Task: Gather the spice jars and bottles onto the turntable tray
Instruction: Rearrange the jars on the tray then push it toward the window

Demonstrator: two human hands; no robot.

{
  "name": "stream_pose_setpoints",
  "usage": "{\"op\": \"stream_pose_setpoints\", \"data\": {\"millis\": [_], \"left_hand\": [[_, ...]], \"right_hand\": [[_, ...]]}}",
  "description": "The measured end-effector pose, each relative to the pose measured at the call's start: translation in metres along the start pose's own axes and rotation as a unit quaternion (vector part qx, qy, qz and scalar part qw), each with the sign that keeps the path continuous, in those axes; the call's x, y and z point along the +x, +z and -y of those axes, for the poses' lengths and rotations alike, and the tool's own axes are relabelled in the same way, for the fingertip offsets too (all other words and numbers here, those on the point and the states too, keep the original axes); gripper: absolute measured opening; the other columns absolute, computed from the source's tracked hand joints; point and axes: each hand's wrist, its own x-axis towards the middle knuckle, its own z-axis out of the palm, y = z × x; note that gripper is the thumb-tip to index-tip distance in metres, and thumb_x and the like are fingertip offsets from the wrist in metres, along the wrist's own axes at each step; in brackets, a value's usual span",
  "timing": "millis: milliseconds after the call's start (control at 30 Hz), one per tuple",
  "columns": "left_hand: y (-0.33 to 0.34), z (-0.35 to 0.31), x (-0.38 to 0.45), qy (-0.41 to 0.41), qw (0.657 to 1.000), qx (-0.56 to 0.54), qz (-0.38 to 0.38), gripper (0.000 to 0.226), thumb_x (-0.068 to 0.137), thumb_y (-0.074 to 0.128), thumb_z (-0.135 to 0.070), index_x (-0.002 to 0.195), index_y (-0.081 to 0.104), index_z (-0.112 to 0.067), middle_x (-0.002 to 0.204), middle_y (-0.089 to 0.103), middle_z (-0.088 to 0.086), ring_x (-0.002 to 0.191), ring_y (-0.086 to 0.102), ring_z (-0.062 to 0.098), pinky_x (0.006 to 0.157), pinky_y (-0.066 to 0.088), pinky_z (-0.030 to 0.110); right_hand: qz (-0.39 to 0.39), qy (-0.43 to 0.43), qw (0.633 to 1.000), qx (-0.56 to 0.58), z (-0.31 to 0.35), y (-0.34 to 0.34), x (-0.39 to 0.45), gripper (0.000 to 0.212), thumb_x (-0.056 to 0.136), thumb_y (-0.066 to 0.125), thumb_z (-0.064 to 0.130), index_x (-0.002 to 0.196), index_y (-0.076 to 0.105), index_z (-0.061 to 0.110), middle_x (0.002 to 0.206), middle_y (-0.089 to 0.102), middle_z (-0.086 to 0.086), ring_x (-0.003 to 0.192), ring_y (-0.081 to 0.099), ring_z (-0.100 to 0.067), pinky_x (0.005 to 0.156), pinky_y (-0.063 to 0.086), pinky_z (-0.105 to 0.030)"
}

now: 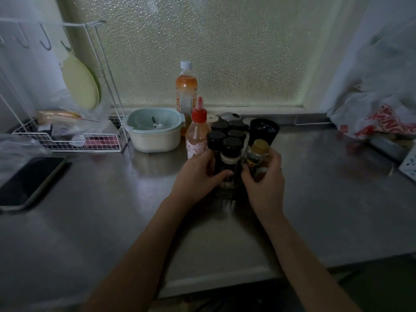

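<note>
Several black-capped spice jars [227, 136] stand packed together at the middle of the steel counter. Whatever they stand on is mostly hidden; only a dark edge [227, 192] shows below my hands. My left hand [200, 174] wraps the front black-capped jar [231, 152]. Around a small bottle with a yellow-brown cap [258, 154], at the cluster's right front, my right hand [265, 176] is closed. A red-capped squeeze bottle [198, 131] stands at the cluster's left, a tall black container [263, 130] at the back right. An orange drink bottle [186, 91] stands behind by the window.
A pale blue-rimmed bowl [155, 131] sits left of the jars, beside a white wire rack [67, 140] with a green plate [81, 82]. A phone [29, 181] lies at the left edge. A plastic bag [378, 109] fills the right corner. The counter's front edge [213, 280] is near me.
</note>
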Motion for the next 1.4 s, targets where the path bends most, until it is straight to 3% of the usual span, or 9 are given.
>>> {"op": "stream_pose_setpoints", "data": {"millis": [233, 367, 533, 733, 800, 967, 1100, 1233, 1400], "left_hand": [[-0.001, -0.006, -0.005, 0.011, 0.997, 0.072, -0.009, 0.026, 0.076, 0.071, -0.033, 0.076, 0.05, -0.018, 0.065, 0.054, -0.012, 0.058, 0.049, 0.008, 0.05, 0.031, 0.015], [0.0, -0.008, -0.005, 0.005, 0.996, 0.087, -0.025, 0.028, 0.074, 0.07, -0.037, 0.076, 0.046, -0.024, 0.064, 0.052, -0.014, 0.057, 0.047, 0.006, 0.051, 0.031, 0.019], [-0.002, -0.006, -0.005, 0.002, 0.996, 0.094, 0.006, 0.03, 0.077, 0.07, -0.038, 0.069, 0.047, -0.021, 0.057, 0.046, -0.012, 0.054, 0.046, 0.008, 0.049, 0.029, 0.019], [0.002, -0.006, -0.005, 0.014, 0.995, 0.099, 0.022, 0.035, 0.083, 0.066, -0.036, 0.057, 0.045, -0.023, 0.051, 0.044, -0.011, 0.047, 0.04, 0.003, 0.047, 0.027, 0.014], [0.005, -0.007, -0.005, 0.025, 0.995, 0.097, 0.02, 0.035, 0.083, 0.065, -0.035, 0.056, 0.047, -0.021, 0.052, 0.046, -0.01, 0.049, 0.044, 0.008, 0.046, 0.029, 0.02], [0.003, -0.001, -0.006, 0.034, 0.997, 0.074, 0.003, 0.044, 0.081, 0.051, -0.05, 0.049, 0.047, -0.02, 0.045, 0.042, -0.01, 0.042, 0.04, 0.005, 0.044, 0.028, 0.02], [0.002, 0.0, -0.006, 0.051, 0.995, 0.083, 0.023, 0.045, 0.079, 0.043, -0.055, 0.053, 0.052, -0.019, 0.054, 0.051, -0.008, 0.049, 0.045, 0.007, 0.047, 0.029, 0.017], [0.008, 0.0, -0.004, 0.062, 0.992, 0.101, 0.04, 0.034, 0.082, 0.058, -0.045, 0.059, 0.051, -0.022, 0.06, 0.051, -0.011, 0.053, 0.042, 0.003, 0.048, 0.028, 0.016], [-0.002, 0.004, -0.004, 0.057, 0.996, 0.066, -0.005, 0.035, 0.08, 0.05, -0.047, 0.056, 0.049, -0.021, 0.057, 0.048, -0.01, 0.053, 0.046, 0.01, 0.049, 0.034, 0.023]], "right_hand": [[-0.005, -0.021, 1.0, -0.007, 0.002, 0.001, -0.003, 0.049, 0.081, 0.07, 0.014, 0.124, 0.047, 0.017, 0.108, 0.058, 0.004, 0.1, 0.061, -0.022, 0.082, 0.051, -0.033], [0.014, -0.039, 0.999, -0.013, 0.002, 0.0, -0.003, 0.049, 0.082, 0.07, 0.014, 0.125, 0.047, 0.018, 0.108, 0.054, 0.009, 0.098, 0.059, -0.015, 0.081, 0.046, -0.024], [0.017, -0.041, 0.999, -0.029, 0.002, 0.0, -0.001, 0.055, 0.084, 0.071, 0.014, 0.134, 0.048, 0.012, 0.116, 0.045, 0.007, 0.098, 0.048, 0.003, 0.085, 0.035, 0.004], [0.01, -0.012, 1.0, -0.004, 0.002, -0.003, 0.0, 0.048, 0.08, 0.076, 0.014, 0.121, 0.05, 0.012, 0.102, 0.054, 0.014, 0.083, 0.054, 0.019, 0.072, 0.037, 0.005], [0.005, -0.008, 1.0, -0.006, 0.002, -0.002, 0.0, 0.045, 0.081, 0.074, 0.016, 0.119, 0.05, 0.013, 0.101, 0.057, 0.011, 0.083, 0.057, 0.006, 0.073, 0.04, 0.001], [-0.032, -0.077, 0.996, -0.04, -0.002, 0.0, -0.001, 0.02, 0.091, 0.047, 0.027, 0.11, 0.044, 0.023, 0.084, 0.059, 0.0, 0.072, 0.058, -0.018, 0.063, 0.05, -0.041], [0.003, -0.046, 0.995, -0.084, -0.006, 0.0, 0.0, 0.031, 0.083, 0.054, 0.014, 0.112, 0.043, 0.017, 0.072, 0.054, 0.001, 0.064, 0.055, -0.02, 0.061, 0.048, -0.043], [0.024, -0.008, 0.996, -0.083, -0.007, 0.001, -0.002, 0.032, 0.084, 0.056, 0.005, 0.112, 0.043, 0.013, 0.071, 0.05, 0.001, 0.066, 0.052, -0.02, 0.057, 0.041, -0.036], [-0.031, 0.009, 0.996, -0.089, -0.005, -0.004, 0.0, 0.029, 0.081, 0.057, 0.002, 0.107, 0.047, 0.011, 0.077, 0.056, -0.003, 0.07, 0.052, -0.02, 0.06, 0.044, -0.036]]}}
